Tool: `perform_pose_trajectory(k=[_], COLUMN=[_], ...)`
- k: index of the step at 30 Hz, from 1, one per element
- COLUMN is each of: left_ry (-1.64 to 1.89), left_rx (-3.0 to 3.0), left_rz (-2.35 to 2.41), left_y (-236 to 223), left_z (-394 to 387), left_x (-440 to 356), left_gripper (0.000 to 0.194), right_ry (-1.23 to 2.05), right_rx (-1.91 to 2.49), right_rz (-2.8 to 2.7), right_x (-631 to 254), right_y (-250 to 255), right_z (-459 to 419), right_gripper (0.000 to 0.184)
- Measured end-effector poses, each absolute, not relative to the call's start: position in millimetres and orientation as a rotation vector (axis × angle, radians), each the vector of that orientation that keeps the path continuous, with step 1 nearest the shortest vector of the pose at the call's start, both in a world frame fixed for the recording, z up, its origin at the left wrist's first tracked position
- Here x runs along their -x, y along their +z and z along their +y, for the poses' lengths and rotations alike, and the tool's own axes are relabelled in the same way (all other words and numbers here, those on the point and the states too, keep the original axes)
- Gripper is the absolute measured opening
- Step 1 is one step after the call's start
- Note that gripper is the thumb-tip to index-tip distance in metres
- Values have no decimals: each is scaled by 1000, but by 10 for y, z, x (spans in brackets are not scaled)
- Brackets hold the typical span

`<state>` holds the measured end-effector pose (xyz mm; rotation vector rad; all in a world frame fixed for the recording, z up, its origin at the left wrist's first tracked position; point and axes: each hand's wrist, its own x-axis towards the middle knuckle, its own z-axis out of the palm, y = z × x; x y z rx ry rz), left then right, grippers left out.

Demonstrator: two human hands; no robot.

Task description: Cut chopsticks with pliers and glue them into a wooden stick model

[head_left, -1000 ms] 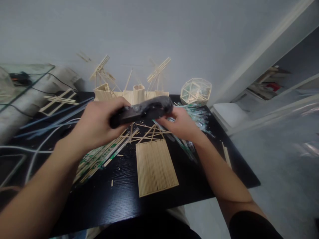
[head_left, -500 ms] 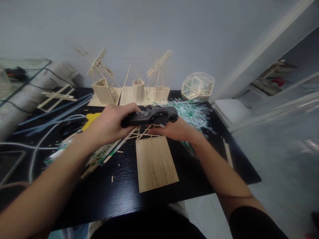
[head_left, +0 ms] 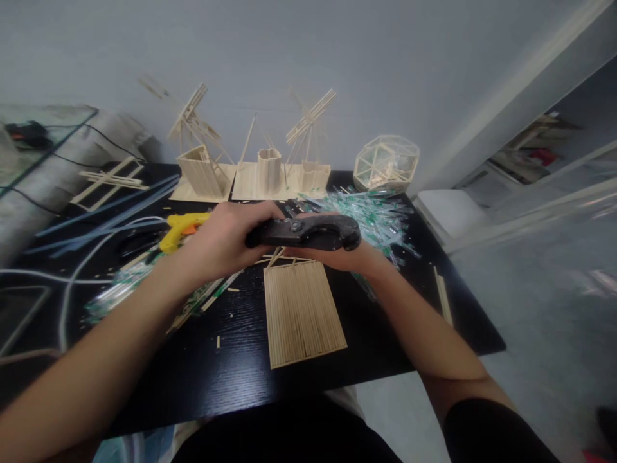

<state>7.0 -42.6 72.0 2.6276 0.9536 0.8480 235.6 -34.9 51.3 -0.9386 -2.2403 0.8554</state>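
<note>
My left hand [head_left: 236, 235] is wrapped around one end of a black tool with a curved handle [head_left: 308, 233]; its working part cannot be made out. Behind and below the tool is my right hand [head_left: 342, 256], its fingers mostly hidden. Thin wooden sticks [head_left: 274, 258] cross just under both hands. Nearer to me, a flat panel of wooden sticks laid side by side [head_left: 303, 315] lies on the black table [head_left: 231, 376]. Left of my left hand rests a yellow glue gun [head_left: 180, 230].
Along the wall stand stick-built models, including a windmill-like one [head_left: 200, 173] and a round stick tower [head_left: 268, 173]. A faceted stick frame [head_left: 387, 162] sits at the back right, behind a heap of clear and green plastic wrappers [head_left: 376, 215]. A white cable [head_left: 67, 302] crosses the left side.
The black tool and my left hand have shifted slightly right. The tool now hides more of my right hand and the crossed sticks. More of the glue gun shows.
</note>
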Motion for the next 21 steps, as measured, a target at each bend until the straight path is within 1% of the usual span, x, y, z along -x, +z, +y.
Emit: perform_pose_trajectory(k=[3, 5, 10, 14, 16, 18, 21], left_ry=[887, 904, 866, 832, 839, 837, 840], left_rx=[-2635, -2626, -2581, -2593, -2608, -2613, -2611], left_rz=[932, 928, 904, 937, 928, 914, 912], left_y=[695, 684, 671, 632, 613, 606, 609], left_z=[-422, -418, -427, -430, -430, -435, -449], left_x=[-108, -143, -220, -227, -223, -225, -238], left_gripper=[18, 16, 9, 11, 15, 18, 15], right_ry=[856, 845, 871, 842, 857, 913, 934], right_rx=[889, 866, 806, 802, 795, 784, 796], right_rz=[-2230, -2252, -2246, -2231, -2201, -2149, -2114], right_x=[-2370, -2386, -2424, -2420, -2404, -2385, -2378], right_y=[524, 517, 455, 380, 358, 358, 395], right_z=[-340, -329, -310, -309, -305, -300, -322], right_gripper=[14, 14, 8, 7, 13, 23, 38])
